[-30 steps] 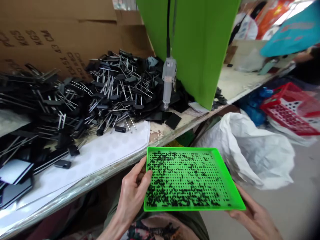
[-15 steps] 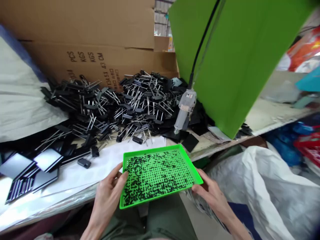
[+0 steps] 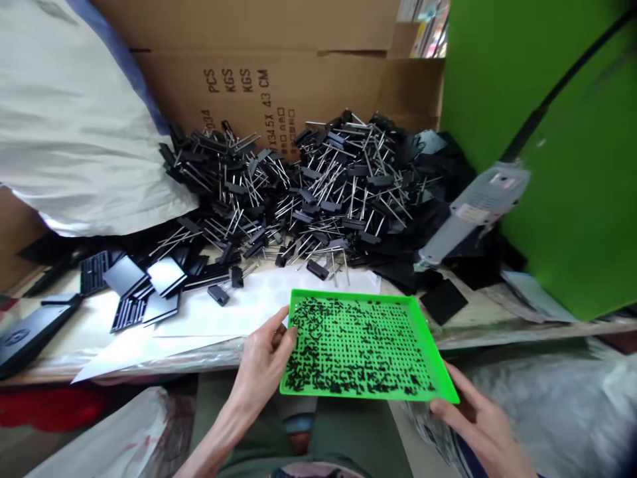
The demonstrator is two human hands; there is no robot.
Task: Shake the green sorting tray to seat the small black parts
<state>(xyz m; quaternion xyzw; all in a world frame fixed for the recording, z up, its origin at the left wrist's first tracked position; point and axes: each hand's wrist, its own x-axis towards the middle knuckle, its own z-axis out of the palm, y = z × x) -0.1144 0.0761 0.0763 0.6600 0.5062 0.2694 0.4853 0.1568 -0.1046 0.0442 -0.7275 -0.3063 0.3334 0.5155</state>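
Note:
A bright green tray with a perforated bottom is held level over my lap at the table's front edge. Many small black pieces lie scattered in it, denser toward its left and front. My left hand grips the left rim, thumb over the top. The right front corner is pinched by my right hand, with its fingers underneath. Behind the tray rises a heap of black parts with thin metal rods. A grey electric screwdriver hangs by its cable right of the heap.
White paper covers part of the table, with flat black panels at its left. Cardboard stands behind, a green board at the right. A white sack leans at the left; plastic bags sit lower right.
The view has turned, so the scene sits farther right. Small black pieces have shifted within the tray, and the tray tilts differently. The screwdriver hangs at a greater slant. Both hands keep their hold.

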